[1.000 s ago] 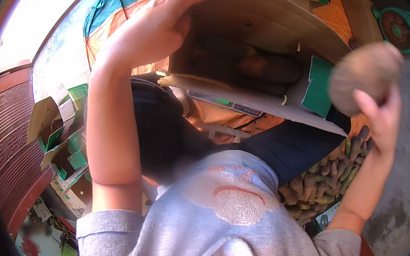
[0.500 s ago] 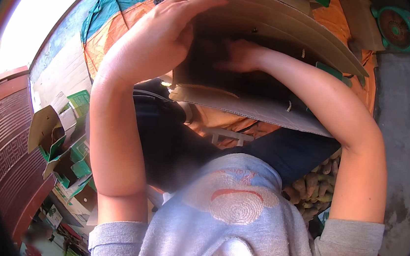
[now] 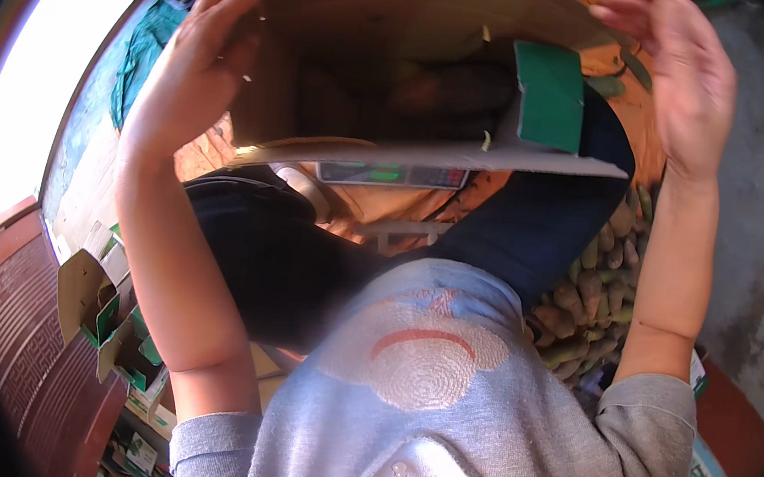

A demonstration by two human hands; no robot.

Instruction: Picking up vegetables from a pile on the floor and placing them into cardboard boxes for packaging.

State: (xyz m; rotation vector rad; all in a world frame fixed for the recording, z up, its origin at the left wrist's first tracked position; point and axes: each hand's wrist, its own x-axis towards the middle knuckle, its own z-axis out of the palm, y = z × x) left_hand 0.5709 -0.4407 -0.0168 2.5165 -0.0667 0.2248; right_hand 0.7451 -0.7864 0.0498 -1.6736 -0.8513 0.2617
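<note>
Cardboard box (image 3: 393, 28), open toward the camera, long axis left-to-right

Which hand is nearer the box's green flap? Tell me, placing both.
Right. The right hand is right of the green flap; the left hand is at the cardboard box's left side.

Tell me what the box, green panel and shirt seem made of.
Box: likely cardboard, matte brown with a thin, pale edge.
Green panel: probably printed card, flat with crisp edges; gloss unclear.
Shirt: apparently knit fabric, matte grey, draping in soft folds.
</note>
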